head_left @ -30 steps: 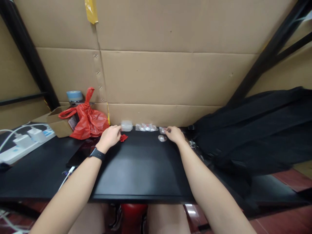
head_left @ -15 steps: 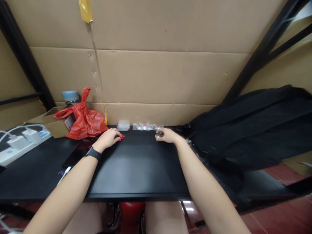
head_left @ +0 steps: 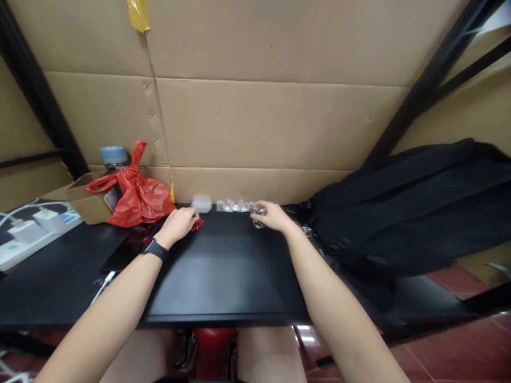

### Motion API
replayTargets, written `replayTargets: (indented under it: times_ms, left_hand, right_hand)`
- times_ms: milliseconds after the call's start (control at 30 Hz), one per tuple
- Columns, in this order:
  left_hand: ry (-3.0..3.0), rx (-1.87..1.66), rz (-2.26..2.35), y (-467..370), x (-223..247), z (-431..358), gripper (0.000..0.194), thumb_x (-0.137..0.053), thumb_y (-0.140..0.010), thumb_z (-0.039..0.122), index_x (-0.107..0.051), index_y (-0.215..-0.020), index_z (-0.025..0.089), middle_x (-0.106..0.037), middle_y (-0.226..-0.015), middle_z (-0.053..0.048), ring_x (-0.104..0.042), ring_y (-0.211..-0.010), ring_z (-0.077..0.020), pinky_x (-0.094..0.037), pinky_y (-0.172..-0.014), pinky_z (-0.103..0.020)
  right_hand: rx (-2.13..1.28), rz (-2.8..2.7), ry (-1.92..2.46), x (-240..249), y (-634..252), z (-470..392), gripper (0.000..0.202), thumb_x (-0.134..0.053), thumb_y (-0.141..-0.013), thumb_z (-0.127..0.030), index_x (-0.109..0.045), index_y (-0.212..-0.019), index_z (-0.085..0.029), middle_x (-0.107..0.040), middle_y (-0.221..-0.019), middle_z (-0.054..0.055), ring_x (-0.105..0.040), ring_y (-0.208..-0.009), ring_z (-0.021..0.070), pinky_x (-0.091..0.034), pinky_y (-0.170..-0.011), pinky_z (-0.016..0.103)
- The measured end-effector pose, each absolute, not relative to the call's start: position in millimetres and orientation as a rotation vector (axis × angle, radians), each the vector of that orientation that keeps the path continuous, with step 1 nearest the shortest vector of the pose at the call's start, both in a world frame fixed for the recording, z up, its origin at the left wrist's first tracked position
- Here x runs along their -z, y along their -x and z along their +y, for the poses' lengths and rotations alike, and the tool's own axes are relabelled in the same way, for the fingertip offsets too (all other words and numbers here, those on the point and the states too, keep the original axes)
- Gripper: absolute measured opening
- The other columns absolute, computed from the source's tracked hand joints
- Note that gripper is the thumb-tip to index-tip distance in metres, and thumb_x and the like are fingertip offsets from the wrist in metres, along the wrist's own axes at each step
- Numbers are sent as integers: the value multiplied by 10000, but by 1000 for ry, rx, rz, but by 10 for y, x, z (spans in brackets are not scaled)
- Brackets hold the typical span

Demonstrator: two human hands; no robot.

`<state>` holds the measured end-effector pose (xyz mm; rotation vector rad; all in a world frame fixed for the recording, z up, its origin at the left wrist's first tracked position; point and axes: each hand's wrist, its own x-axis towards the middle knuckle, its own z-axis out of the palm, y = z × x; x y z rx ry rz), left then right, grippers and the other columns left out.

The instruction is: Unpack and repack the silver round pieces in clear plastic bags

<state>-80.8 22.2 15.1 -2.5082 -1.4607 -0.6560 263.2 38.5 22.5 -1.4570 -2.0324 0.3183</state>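
Observation:
My left hand, with a dark watch on the wrist, rests at the back left of the black table. Its fingers are bent down beside a small red item; whether they grip it is hard to make out. Farther right, my right hand has thumb and fingers curved apart around the edge of small clear, shiny round pieces. The fingertips partly cover these pieces. Between the hands, along the cardboard wall, lie a clear plastic container and clear packets with round pieces.
On the left are a red plastic bag, an open cardboard box, a blue-lidded jar, a white power strip and a dark tablet. A black backpack fills the right side.
My right hand has shifted slightly left and up, and more of the shiny round pieces shows below its fingers. My left hand has moved very little beside the red item.

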Motion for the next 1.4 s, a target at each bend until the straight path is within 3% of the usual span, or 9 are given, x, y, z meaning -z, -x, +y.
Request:
replayTargets:
  times_ms: [200, 433, 633, 1133, 1400]
  left_hand:
    - [2710, 1090, -1426, 650, -237, 103, 191, -498, -950, 333, -632, -920, 201, -723, -814, -26, -672, -727, -168, -487, -719, -255]
    - [2750, 1400, -1481, 466, -261, -14, 206, -640, -855, 367, -711, -961, 205, -769, -911, -39, -711, -830, -205, -536, -786, -303]
    - [2801, 1503, -1397, 375, -275, -55, 194, -597, -893, 342, -715, -887, 189, -744, -931, -41, -679, -860, -197, -512, -815, -301]
    - [2694, 1576, -1371, 317, -271, -67, 163, -584, -889, 303, -693, -845, 190, -600, -1007, -66, -603, -985, -205, -471, -950, -333]
    - [2700, 1741, -1453, 242, -172, -49, 156, -583, -895, 312, -681, -924, 195, -634, -1019, -60, -596, -1018, -209, -474, -936, -336]
  right_hand:
    - [-373, -2024, 1261, -256, -2332, 283, 349, -725, -763, -287, -670, -1099, -209, -739, -1035, 52, -658, -738, 150, -525, -776, 300]
    - [-657, -1990, 918, -208, -1912, 158, 413, -740, -741, -304, -634, -1131, -221, -684, -1168, 71, -668, -883, 179, -528, -728, 301]
    - [-680, -1885, 755, -269, -1676, -31, 380, -774, -723, -285, -633, -1071, -224, -706, -1107, 62, -686, -962, 198, -528, -808, 329]
    - [-669, -1852, 710, -271, -1600, -75, 427, -811, -693, -323, -646, -1077, -235, -726, -1082, 64, -692, -1018, 225, -548, -807, 344]
    - [-663, -1809, 700, -264, -1573, -75, 382, -804, -714, -354, -644, -1044, -247, -713, -1142, 61, -681, -1061, 222, -547, -835, 341]
